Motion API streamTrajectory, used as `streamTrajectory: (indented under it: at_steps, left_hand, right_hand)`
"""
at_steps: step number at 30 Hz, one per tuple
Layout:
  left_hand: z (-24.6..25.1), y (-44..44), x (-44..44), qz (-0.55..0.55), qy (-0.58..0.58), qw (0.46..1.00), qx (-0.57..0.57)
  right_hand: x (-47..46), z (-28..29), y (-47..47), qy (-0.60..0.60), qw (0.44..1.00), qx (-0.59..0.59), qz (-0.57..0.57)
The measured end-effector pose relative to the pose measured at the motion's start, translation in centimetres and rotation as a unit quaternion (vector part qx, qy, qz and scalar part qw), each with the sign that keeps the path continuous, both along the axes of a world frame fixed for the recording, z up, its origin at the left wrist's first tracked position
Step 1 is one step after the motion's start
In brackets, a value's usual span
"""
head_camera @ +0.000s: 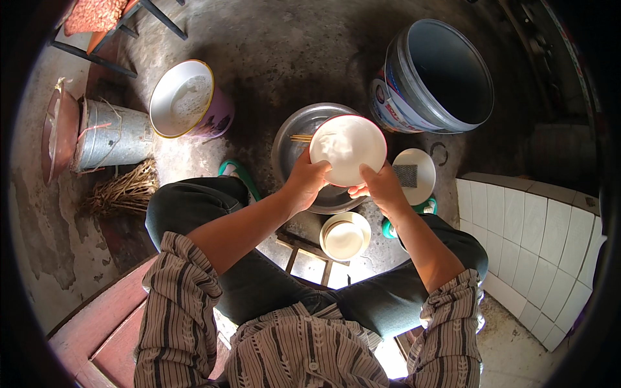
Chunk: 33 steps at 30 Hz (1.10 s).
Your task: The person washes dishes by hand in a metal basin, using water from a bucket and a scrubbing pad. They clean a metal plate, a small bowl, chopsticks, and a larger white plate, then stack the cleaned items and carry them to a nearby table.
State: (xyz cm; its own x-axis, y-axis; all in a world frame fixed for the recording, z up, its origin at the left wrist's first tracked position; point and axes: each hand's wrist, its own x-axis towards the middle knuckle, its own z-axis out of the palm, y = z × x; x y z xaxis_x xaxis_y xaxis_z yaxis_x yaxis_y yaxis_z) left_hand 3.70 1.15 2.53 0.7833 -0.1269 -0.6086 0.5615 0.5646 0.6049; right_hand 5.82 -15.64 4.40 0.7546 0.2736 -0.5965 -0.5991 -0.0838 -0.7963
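Both hands hold a white bowl with a red rim [348, 148] over a wide metal basin [291, 127]. My left hand [308, 182] grips its near left edge, the thumb lying inside the rim. On the near right edge, my right hand [378, 186] has its thumb on the rim and fingers beneath. The bowl's inside shows bright reflections; whether it holds liquid I cannot tell. Chopsticks [301, 138] rest in the basin, partly hidden behind the bowl. A stack of pale bowls [344, 236] sits on the floor on the near side of the basin.
Right of the basin, a white dish [424, 182] carries a grey mesh pad [405, 175]. A large metal bucket [402, 82] stands beyond it. Farther left are an enamel bucket of foamy water [220, 114] and a galvanized bucket [114, 136]. A tiled ledge [529, 233] borders the right side.
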Motion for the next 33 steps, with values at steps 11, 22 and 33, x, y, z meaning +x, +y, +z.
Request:
streamTrajectory:
  at_steps: [11, 22, 33]
  left_hand:
    - [-0.3, -0.3, -0.4, 0.014, 0.021, 0.999, -0.023]
    - [-1.2, 0.0, -0.3, -0.022, 0.014, 1.0, -0.002]
    - [-0.8, -0.2, -0.3, 0.001, -0.068, 0.996, 0.062]
  right_hand:
    - [-1.0, -1.1, 0.6, -0.144, 0.989, -0.017, -0.041]
    - [-0.9, -2.6, 0.1, -0.233, 0.965, -0.112, -0.034]
    - [-0.7, -2.3, 0.2, -0.259, 0.961, -0.084, -0.043]
